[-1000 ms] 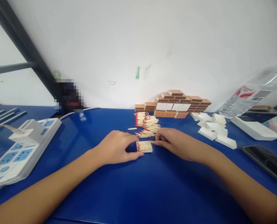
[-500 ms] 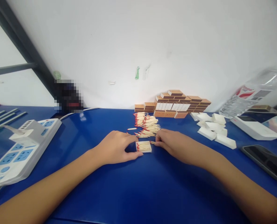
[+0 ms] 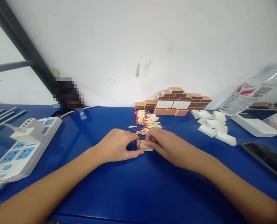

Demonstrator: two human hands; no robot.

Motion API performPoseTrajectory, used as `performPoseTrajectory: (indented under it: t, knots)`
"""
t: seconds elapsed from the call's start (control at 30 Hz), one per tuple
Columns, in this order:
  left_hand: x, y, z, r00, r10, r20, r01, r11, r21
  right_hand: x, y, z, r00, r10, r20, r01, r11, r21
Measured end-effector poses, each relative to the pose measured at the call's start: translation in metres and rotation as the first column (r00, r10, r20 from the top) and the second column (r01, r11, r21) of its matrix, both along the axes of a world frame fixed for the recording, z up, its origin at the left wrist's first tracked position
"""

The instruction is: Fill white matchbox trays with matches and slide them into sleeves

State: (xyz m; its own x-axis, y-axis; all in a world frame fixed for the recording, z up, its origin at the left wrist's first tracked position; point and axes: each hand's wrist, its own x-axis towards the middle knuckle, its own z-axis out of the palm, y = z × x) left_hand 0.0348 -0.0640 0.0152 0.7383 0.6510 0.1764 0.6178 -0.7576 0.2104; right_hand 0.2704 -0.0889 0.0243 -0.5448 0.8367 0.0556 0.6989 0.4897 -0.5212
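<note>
A small white matchbox tray (image 3: 148, 150) with red-tipped matches in it lies on the blue table. My left hand (image 3: 118, 145) grips its left end between thumb and fingers. My right hand (image 3: 164, 142) is over the tray's right part, thumb and forefinger pinched on a match at the matches inside; the fingers mostly hide that match. Just behind the hands spreads a heap of loose red-headed matches (image 3: 151, 122). One single match (image 3: 132, 126) lies apart to the left of the heap.
Stacked matchboxes (image 3: 172, 104) stand against the wall. Several empty white trays (image 3: 214, 124) lie at right, near a plastic bottle (image 3: 248, 90), a white device (image 3: 255, 124) and a phone (image 3: 266, 158). A power strip (image 3: 24, 152) with cables sits at left.
My right hand has moved left, bringing a match from beside the tray's right end to over its contents. My left hand keeps its hold on the tray.
</note>
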Motion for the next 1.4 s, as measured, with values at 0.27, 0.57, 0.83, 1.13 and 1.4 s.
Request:
performPoseTrajectory:
  t: [0.27, 0.57, 0.83, 1.13, 1.4]
  knots:
    - [0.000, 0.002, -0.003, 1.000, -0.013, 0.002, 0.013, 1.000, 0.002, 0.004, 0.006, -0.006, 0.995, 0.010, 0.096, -0.018, 0.996, 0.090]
    - [-0.001, 0.001, -0.004, 0.999, -0.044, -0.002, 0.044, 0.999, 0.011, -0.006, 0.003, -0.010, 0.995, 0.077, -0.057, -0.072, 0.994, 0.085]
    - [0.002, -0.002, -0.006, 0.998, -0.056, -0.007, 0.057, 0.997, 0.050, -0.005, 0.004, -0.012, 0.994, 0.089, 0.057, -0.096, 0.984, 0.148]
    - [0.000, -0.002, -0.006, 0.999, -0.051, -0.013, 0.052, 0.997, 0.049, -0.002, 0.002, -0.007, 0.995, 0.096, 0.034, -0.099, 0.989, 0.105]
    - [0.002, -0.004, -0.008, 0.997, -0.078, -0.012, 0.079, 0.995, 0.059, -0.007, 0.004, -0.013, 0.995, 0.092, 0.036, -0.095, 0.991, 0.095]
